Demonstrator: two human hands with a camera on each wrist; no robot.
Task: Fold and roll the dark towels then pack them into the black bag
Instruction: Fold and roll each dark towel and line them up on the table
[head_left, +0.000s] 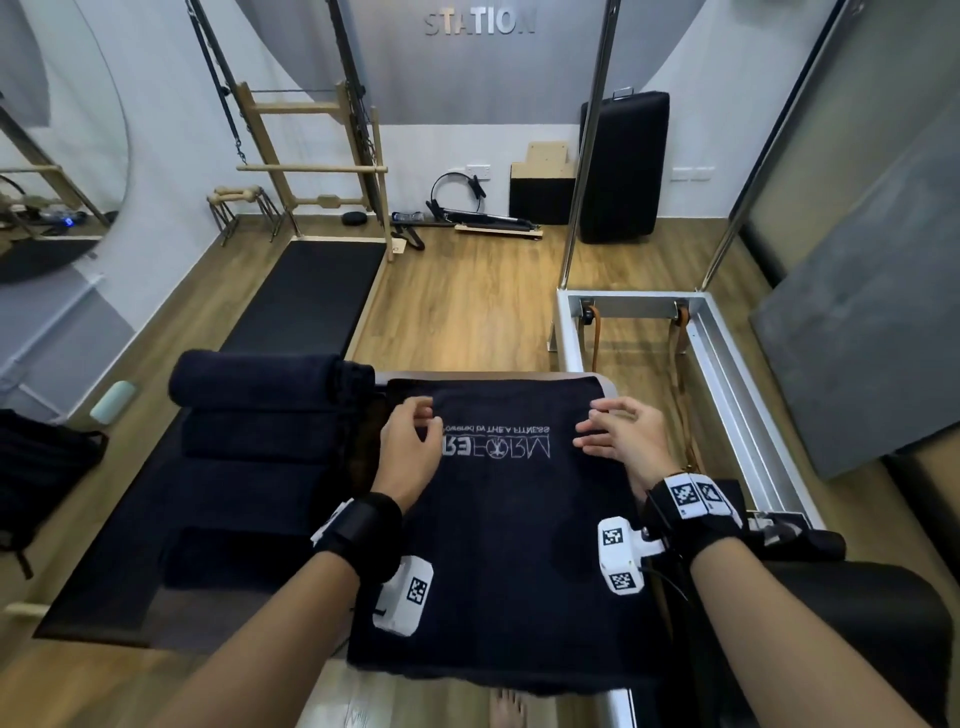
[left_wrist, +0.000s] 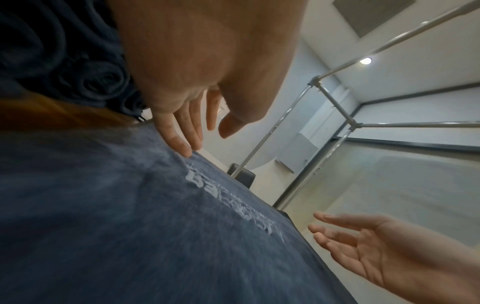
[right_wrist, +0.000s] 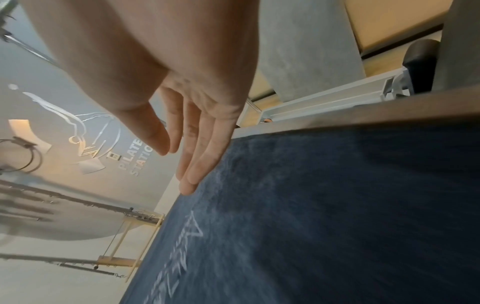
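Note:
A dark navy towel (head_left: 509, 551) with white lettering lies flat on the padded bench in front of me, folded. My left hand (head_left: 410, 431) hovers over its far left part with fingers straight, fingertips (left_wrist: 185, 151) touching the cloth. My right hand (head_left: 615, 431) sits over the far right part, fingers (right_wrist: 193, 179) straight and brushing the towel (right_wrist: 324, 216). Neither hand holds anything. Several rolled dark towels (head_left: 265, 384) lie stacked to the left on the bench. A black bag (head_left: 36, 467) sits on the floor at the far left.
A metal reformer frame (head_left: 727, 353) runs along the right with upright poles (head_left: 592, 140). A black mat (head_left: 311, 291) lies on the wood floor ahead. A pale green roller (head_left: 111, 400) rests by the left wall. Pilates gear lines the back wall.

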